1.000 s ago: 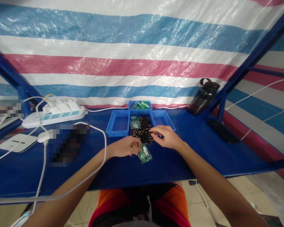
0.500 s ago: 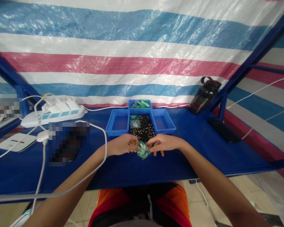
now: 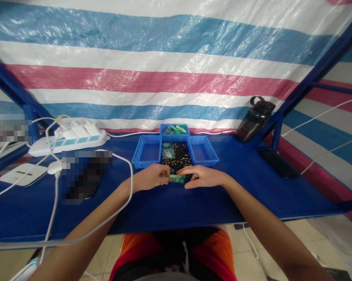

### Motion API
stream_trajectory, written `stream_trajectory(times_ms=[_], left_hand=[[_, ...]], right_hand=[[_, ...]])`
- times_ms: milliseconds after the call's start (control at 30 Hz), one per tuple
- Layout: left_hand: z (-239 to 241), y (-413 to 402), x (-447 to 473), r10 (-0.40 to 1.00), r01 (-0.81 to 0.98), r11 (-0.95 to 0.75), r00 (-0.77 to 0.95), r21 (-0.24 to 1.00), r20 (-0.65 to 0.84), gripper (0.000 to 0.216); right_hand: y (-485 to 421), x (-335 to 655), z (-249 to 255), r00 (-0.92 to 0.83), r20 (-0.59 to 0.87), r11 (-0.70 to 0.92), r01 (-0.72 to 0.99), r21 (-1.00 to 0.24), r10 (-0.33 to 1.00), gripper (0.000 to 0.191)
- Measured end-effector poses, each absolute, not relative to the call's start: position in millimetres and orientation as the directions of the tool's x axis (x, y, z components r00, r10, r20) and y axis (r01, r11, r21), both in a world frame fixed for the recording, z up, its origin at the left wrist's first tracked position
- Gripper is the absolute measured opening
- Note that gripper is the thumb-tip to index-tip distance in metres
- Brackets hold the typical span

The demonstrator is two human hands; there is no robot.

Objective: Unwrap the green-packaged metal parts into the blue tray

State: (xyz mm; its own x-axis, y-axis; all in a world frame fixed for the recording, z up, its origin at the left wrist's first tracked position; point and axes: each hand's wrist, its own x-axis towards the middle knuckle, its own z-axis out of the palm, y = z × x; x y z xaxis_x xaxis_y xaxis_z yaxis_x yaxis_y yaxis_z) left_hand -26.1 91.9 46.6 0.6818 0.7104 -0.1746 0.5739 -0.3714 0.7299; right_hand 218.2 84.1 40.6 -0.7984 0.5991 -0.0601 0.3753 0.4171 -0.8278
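Note:
A small green clear plastic bag (image 3: 178,178) is pinched at its left side between the thumb and fingers of my left hand (image 3: 154,176). Just right of it, my right hand (image 3: 204,176) has its forefinger stretched over the bag's upper edge and its thumb apart below. Whether that fingertip touches the bag I cannot tell. Right behind both hands lies a pile of small black and brass-coloured parts (image 3: 181,153), with pale green plastic bags (image 3: 168,150) at its left. What the held bag contains is hard to see.
Blue trays flank the pile at left (image 3: 147,152) and right (image 3: 203,150). A back tray (image 3: 174,129) holds green bags. A power strip (image 3: 69,141) and white cable (image 3: 132,175) are to the left. A dark bottle (image 3: 254,119) and black phone-like object (image 3: 278,163) are to the right.
The green bag has gone from hanging face-on between both hands to lying flatter, seen edge-on. My right hand has let go of its right side and its forefinger reaches left across it.

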Motion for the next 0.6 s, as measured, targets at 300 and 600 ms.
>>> stream_trajectory(times_ms=[300, 600], left_hand=[[47, 87, -22, 0.728, 0.599, -0.458, 0.677, 0.657, -0.11, 0.025], [48, 80, -15, 0.704, 0.536, -0.425, 0.703, 0.73, -0.106, 0.031]], right_hand=[[82, 216, 41, -0.734, -0.078, 0.296, 0.366, -0.882, 0.675, 0.043], [83, 211, 31, -0.688, -0.104, 0.222, 0.369, -0.903, 0.718, 0.047]])
